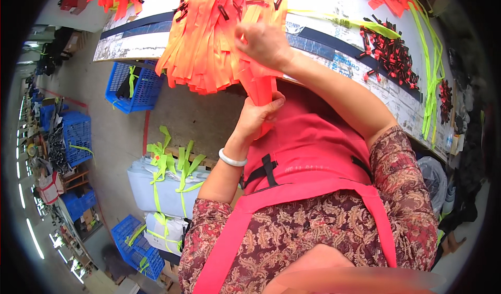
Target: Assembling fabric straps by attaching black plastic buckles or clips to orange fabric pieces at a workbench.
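A thick layer of orange fabric strips drapes over the table's near edge, with black clips on several of them. My left hand, below that edge and close to my red apron, is closed round a gathered bundle of orange strips. Above the layer, my right hand has its fingers curled in together. Its fingertips are partly hidden, and I cannot make out what is in them.
On the white-topped table, a heap of small black-and-red clips lies to the right, near yellow-green strips. A blue crate stands below the table's left part. Tied pale-blue bundles lie at my left.
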`<state>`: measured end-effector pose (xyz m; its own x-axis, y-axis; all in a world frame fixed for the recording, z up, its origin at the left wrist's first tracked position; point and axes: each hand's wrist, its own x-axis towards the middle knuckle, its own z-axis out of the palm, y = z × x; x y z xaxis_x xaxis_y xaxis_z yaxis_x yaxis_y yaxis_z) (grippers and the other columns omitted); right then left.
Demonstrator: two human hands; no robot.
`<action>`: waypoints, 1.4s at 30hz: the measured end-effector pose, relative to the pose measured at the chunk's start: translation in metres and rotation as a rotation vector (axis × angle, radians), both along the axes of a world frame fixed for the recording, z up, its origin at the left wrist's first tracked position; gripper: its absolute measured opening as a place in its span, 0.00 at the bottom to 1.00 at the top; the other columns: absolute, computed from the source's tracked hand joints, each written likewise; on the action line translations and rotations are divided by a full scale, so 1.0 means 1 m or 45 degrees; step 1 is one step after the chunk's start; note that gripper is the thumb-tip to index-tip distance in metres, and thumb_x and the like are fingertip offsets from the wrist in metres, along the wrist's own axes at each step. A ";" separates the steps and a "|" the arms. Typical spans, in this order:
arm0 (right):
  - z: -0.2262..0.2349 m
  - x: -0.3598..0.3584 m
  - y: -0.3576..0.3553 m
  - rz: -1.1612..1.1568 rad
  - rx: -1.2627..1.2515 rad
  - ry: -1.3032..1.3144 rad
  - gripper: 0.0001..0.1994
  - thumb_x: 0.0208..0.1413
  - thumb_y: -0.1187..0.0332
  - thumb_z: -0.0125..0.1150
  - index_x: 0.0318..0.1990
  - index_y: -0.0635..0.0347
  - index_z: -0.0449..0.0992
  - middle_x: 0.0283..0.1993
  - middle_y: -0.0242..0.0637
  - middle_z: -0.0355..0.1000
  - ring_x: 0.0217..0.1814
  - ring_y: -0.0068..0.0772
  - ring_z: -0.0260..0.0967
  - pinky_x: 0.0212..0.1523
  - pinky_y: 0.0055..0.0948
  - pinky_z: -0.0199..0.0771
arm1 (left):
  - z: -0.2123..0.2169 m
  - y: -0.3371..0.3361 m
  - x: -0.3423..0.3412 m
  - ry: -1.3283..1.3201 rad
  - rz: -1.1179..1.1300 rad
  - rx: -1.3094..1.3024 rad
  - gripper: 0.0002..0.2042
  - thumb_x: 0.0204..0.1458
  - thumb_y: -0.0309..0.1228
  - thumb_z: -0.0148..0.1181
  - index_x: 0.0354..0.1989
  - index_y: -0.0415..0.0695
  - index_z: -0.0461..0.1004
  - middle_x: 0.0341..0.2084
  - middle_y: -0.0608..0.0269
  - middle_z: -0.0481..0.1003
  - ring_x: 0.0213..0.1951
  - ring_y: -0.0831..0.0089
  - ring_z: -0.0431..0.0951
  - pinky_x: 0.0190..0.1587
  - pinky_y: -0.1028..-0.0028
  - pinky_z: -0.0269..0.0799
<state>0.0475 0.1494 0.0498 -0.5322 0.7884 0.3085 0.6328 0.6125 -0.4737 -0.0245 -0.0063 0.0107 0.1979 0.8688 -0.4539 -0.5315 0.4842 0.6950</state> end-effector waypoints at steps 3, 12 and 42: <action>0.002 -0.002 -0.034 0.159 -0.145 -0.023 0.09 0.54 0.61 0.59 0.33 0.56 0.76 0.27 0.45 0.75 0.31 0.48 0.75 0.33 0.42 0.75 | -0.006 0.002 0.001 -0.026 -0.059 -0.028 0.06 0.51 0.25 0.62 0.36 0.40 0.73 0.18 0.72 0.66 0.16 0.84 0.59 0.18 0.82 0.53; 0.004 0.105 -0.036 0.000 -0.530 0.530 0.12 0.56 0.63 0.62 0.38 0.63 0.78 0.23 0.32 0.72 0.24 0.19 0.65 0.26 0.23 0.65 | 0.001 0.001 0.003 -0.022 -0.194 0.049 0.07 0.50 0.27 0.64 0.34 0.39 0.74 0.18 0.73 0.66 0.17 0.84 0.60 0.19 0.82 0.54; 0.036 0.173 -0.112 -0.028 -1.111 0.845 0.08 0.56 0.69 0.61 0.35 0.66 0.77 0.31 0.27 0.72 0.34 0.14 0.66 0.38 0.16 0.67 | 0.034 0.028 0.008 0.222 -0.209 0.381 0.15 0.57 0.36 0.57 0.43 0.36 0.76 0.40 0.60 0.76 0.38 0.78 0.74 0.40 0.79 0.70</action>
